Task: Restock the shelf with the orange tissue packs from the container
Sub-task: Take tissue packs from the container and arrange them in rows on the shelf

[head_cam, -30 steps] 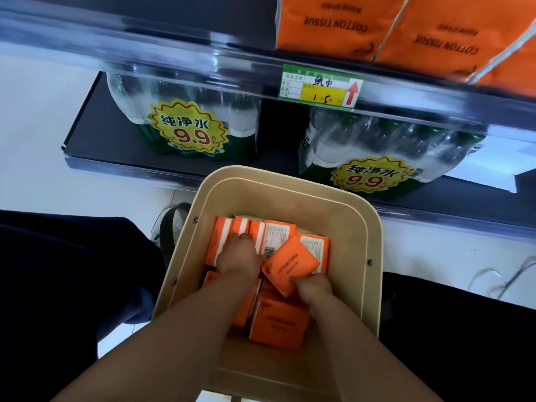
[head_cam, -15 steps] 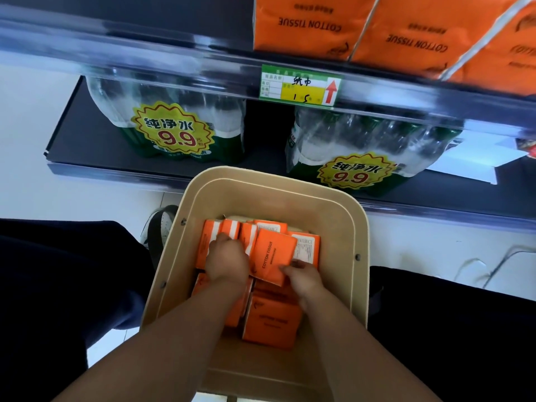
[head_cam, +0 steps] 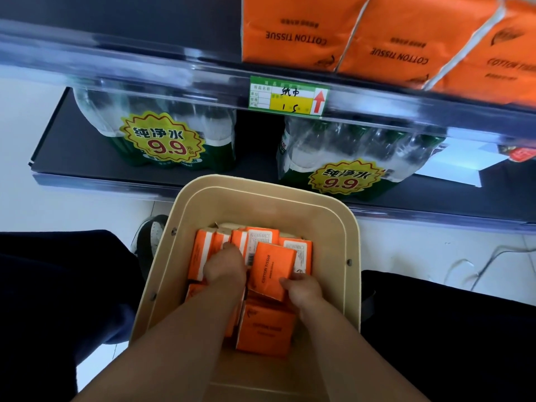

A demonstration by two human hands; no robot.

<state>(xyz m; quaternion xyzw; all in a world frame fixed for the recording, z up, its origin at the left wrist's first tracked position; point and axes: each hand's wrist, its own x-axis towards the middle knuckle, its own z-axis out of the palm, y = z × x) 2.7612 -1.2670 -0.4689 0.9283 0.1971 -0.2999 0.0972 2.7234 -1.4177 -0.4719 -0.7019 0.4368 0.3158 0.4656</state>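
Observation:
A beige container (head_cam: 346, 245) sits between my knees, holding several small orange tissue packs. My right hand (head_cam: 303, 291) grips one orange tissue pack (head_cam: 271, 269) by its lower right corner, tilted up above the pile. My left hand (head_cam: 224, 269) is closed around the packs standing in the left row (head_cam: 203, 250); its fingers are hidden among them. Another pack (head_cam: 265, 332) lies flat near the front. On the upper shelf (head_cam: 145, 58) stand large orange tissue bags (head_cam: 298, 27) at the right.
A price tag (head_cam: 288, 95) with a red arrow hangs on the upper shelf rail. Two shrink-wrapped water bottle bundles (head_cam: 162, 134) (head_cam: 348, 158) fill the lower shelf. My dark trouser legs flank the container, a shoe (head_cam: 149, 233) at its left. A cable (head_cam: 475, 265) lies on the floor.
My right hand has turned the orange pack from slanted to nearly upright and lifted it slightly. My left hand stays dug into the left row. The view has shifted slightly.

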